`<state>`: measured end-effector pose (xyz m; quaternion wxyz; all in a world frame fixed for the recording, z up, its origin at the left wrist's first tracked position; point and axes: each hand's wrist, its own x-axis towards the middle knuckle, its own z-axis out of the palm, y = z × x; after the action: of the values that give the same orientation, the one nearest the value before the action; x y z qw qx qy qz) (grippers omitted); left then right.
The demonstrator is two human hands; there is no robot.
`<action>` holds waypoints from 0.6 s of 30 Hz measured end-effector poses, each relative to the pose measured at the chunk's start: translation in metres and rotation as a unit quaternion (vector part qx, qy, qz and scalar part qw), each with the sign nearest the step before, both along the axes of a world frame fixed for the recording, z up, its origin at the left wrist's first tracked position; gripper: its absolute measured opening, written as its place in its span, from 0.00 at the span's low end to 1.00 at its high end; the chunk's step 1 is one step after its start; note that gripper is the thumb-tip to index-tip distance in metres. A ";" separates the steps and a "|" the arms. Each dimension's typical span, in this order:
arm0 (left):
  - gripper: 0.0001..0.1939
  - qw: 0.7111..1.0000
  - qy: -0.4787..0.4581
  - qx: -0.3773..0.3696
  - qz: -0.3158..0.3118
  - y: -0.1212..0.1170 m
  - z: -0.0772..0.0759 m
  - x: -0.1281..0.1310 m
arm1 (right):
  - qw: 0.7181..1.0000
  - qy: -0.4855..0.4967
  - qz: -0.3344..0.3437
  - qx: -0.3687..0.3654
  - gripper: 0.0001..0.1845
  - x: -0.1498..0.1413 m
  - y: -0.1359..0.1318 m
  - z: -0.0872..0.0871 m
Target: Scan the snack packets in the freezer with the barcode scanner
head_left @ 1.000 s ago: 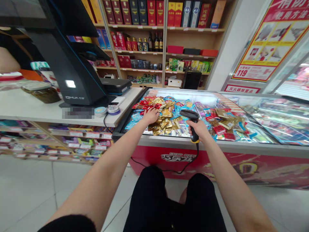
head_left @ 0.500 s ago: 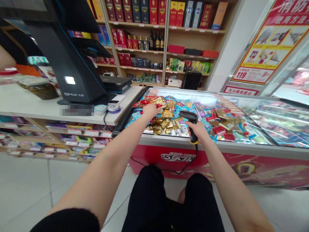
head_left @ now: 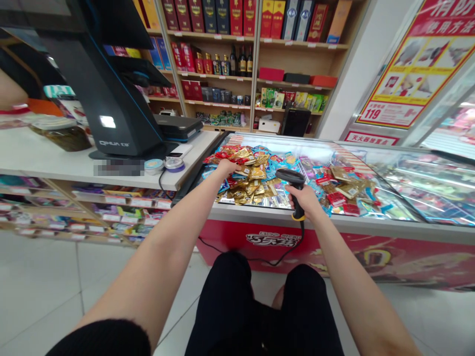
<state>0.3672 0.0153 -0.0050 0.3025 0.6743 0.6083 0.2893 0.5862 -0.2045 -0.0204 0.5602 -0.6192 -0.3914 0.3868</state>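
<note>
A black-and-yellow corded handheld barcode scanner (head_left: 295, 182) stands upright, its nose tipped forward, with the right hand's fingers (head_left: 299, 200) wrapped round its grip. Small gold, red and blue foil snack packets (head_left: 243, 190) lie heaped under and beyond the left hand's fingertips (head_left: 230, 165), touching them.

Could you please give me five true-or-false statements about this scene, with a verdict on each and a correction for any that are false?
1. The right hand grips a handheld barcode scanner. True.
2. The scanner is cordless. False: a black cord runs down from it.
3. The left hand is on a pile of foil snack packets. True.
4. The checkout terminal stands on the glass-topped chest. False: the terminal stands on a white counter, left of the chest.
5. Bottles stand on wooden shelves beyond the chest. True.
</note>
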 end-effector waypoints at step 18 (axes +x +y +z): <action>0.08 0.988 -0.148 -0.019 -0.049 -0.060 0.032 0.020 | 0.983 -0.182 0.026 0.020 0.14 -0.011 -0.006 0.006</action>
<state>0.3876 -0.0449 0.0265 0.4154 0.6472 0.5287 0.3593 0.5748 -0.2107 -0.0144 0.4818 -0.6572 -0.5106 0.2743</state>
